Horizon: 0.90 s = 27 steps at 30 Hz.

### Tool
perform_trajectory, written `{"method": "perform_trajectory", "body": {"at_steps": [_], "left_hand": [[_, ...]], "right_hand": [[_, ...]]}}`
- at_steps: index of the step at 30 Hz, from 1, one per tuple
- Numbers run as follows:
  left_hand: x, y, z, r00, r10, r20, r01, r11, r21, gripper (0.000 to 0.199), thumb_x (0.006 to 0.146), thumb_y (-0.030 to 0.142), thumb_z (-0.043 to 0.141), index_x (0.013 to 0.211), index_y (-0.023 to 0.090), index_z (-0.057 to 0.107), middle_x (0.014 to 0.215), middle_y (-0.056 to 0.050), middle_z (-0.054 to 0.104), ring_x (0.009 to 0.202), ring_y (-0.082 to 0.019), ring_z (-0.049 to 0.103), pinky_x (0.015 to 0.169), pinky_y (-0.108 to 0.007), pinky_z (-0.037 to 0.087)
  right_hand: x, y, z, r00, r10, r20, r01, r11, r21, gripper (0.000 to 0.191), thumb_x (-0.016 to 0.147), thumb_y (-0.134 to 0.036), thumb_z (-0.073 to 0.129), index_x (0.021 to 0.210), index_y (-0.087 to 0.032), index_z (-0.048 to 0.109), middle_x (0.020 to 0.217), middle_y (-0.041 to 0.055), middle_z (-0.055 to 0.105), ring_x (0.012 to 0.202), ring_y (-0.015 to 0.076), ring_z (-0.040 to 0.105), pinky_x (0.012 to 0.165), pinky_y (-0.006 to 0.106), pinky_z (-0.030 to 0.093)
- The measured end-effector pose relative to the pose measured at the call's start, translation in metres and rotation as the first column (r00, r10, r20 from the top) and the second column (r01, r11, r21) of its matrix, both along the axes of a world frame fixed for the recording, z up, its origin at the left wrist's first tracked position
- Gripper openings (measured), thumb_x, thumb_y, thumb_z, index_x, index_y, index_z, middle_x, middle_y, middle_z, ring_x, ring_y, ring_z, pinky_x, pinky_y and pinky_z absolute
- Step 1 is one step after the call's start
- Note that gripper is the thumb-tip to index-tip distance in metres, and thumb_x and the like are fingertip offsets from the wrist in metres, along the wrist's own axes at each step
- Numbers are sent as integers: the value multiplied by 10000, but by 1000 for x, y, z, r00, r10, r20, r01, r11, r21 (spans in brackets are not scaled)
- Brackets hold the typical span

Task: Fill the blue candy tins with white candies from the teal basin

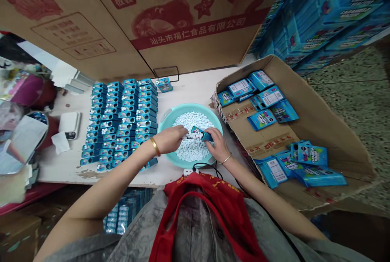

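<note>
A teal plastic basin sits on the table, filled with small white candies. My right hand grips a small blue tin above the candies, tilted over the basin. My left hand reaches in from the left, its fingertips among the candies at the tin's left end. Those fingers hide part of the tin, and I cannot tell whether they hold any candies. Both hands are above the basin's middle.
Several rows of blue tins stand left of the basin. To the right, an open cardboard box holds blue packets. A large printed carton looms ahead. A white power plug and black cable lie near the table's near edge.
</note>
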<state>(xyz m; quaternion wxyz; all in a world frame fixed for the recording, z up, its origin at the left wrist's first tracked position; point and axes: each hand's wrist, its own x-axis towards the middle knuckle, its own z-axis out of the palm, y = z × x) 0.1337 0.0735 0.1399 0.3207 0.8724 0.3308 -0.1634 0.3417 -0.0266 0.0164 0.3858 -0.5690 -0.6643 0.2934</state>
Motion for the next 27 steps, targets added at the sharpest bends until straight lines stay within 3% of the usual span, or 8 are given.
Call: {"method": "perform_trajectory", "body": {"at_steps": [5,7,9,12,17,20,23,27], "left_hand": [[41,-20,28,977,16,-211,32,974,224,354,900,48,361,1196,132,537,1060,-136,587,878,-243,636,719,-362,504],[44,-25,35,980,15,-201,37,967,251,340,940,85,327,1208,138,530,1037,-134,588,876,-249,636,722,-375,504],[37,-23,31,983,31,-180,17,965,262,298,958,115,328,1150,150,553,985,-111,586,858,-237,630,731,-369,500],[11,-9,-5,976,152,-154,-100,947,304,262,932,93,370,1098,159,563,972,-91,572,864,-218,611,757,-345,492],[-12,10,-114,906,393,-155,-329,886,327,387,896,14,323,1215,98,525,1147,-177,535,1053,-272,546,867,-403,469],[-4,-1,-162,888,445,-112,-399,870,289,426,935,54,252,1303,57,466,1231,-231,502,1124,-309,496,911,-466,448],[10,-26,-182,923,381,-53,-363,909,207,442,933,56,268,1341,68,437,1275,-218,502,1143,-293,480,967,-473,425],[27,-60,-186,959,281,29,-282,955,93,472,861,-4,364,1308,95,480,1266,-176,541,1134,-267,498,1011,-441,415]], "right_hand": [[-5,-3,-9,999,22,-31,-22,1000,5,367,855,-171,490,1216,-236,504,1166,121,572,1121,283,543,996,502,459],[-5,-3,-12,999,11,-35,-11,1000,3,348,866,-186,489,1210,-240,497,1159,119,571,1124,276,545,998,498,462],[-3,-1,-14,999,-6,-36,6,1000,5,327,869,-187,482,1192,-241,500,1143,116,573,1124,270,547,1006,494,458],[2,0,-16,997,-57,-59,57,998,-2,301,865,-195,491,1162,-232,515,1105,106,593,1093,265,562,1002,495,453],[11,3,-8,976,-195,-102,186,978,-93,295,855,-262,577,1147,-242,543,1140,92,627,1085,266,579,992,472,442],[14,5,-2,957,-250,-147,231,964,-136,291,851,-304,604,1134,-255,556,1109,71,639,1042,247,593,954,424,464],[16,7,1,938,-301,-170,273,947,-169,318,830,-347,646,1123,-258,558,1075,58,637,999,235,594,932,403,468],[18,8,-3,919,-327,-218,281,934,-219,364,797,-379,689,1110,-258,551,1049,49,622,970,227,582,935,398,459]]}}
